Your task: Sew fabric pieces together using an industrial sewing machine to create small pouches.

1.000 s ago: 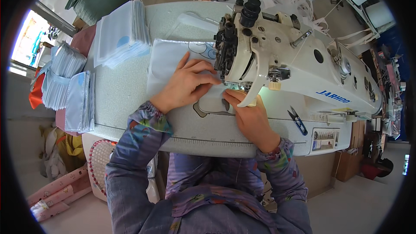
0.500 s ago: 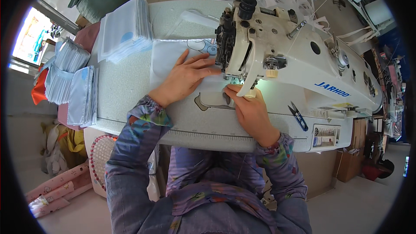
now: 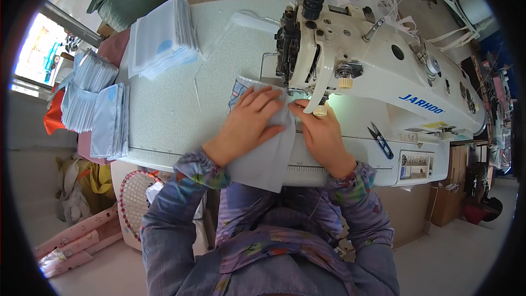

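Cloth piece (image 3: 263,156), pale grey-white, lies centre frame on the sewing table (image 3: 175,104); its long axis runs from the table's near edge, where it hangs over toward the person, up to the needle area under the sewing machine (image 3: 356,60). Left hand (image 3: 246,123) rests flat on it, fingers spread and pressing, pointing up-right toward the needle; right hand (image 3: 323,134) sits just beside on the cloth's right edge, fingertips pinching or pressing the edge right at the presser foot — which of the two I cannot tell. Right hand is nearer the needle; small snips (image 3: 380,140) lie to its right.
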Demonstrator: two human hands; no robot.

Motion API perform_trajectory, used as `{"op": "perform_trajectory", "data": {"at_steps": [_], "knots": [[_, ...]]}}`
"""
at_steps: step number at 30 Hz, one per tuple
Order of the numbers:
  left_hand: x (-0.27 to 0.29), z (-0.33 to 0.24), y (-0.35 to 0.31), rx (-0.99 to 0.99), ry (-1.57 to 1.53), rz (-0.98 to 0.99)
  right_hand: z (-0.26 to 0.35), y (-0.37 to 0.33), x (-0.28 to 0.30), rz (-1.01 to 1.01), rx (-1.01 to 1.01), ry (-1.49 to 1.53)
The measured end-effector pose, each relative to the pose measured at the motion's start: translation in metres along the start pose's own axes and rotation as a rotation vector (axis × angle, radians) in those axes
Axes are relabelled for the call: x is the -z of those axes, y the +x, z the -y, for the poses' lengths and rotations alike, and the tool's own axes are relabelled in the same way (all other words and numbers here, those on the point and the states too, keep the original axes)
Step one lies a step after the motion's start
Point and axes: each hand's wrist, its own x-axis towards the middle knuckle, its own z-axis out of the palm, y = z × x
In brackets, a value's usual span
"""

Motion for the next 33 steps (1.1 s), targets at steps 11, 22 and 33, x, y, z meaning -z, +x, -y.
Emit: {"op": "perform_trajectory", "data": {"at_steps": [11,22,33], "knots": [[-0.013,-0.033,-0.01,0.125,0.022,-0.03,-0.001,-0.003,0.004,-0.006,0.006,0.019],[-0.017,-0.043,-0.006,0.155,0.053,-0.072,-0.006,-0.005,0.004,0.029,-0.039,-0.009],[-0.004,-0.018,-0.025,0.016,-0.181,-0.085,-0.003,-0.005,0.001,-0.014,0.018,0.028]]}}
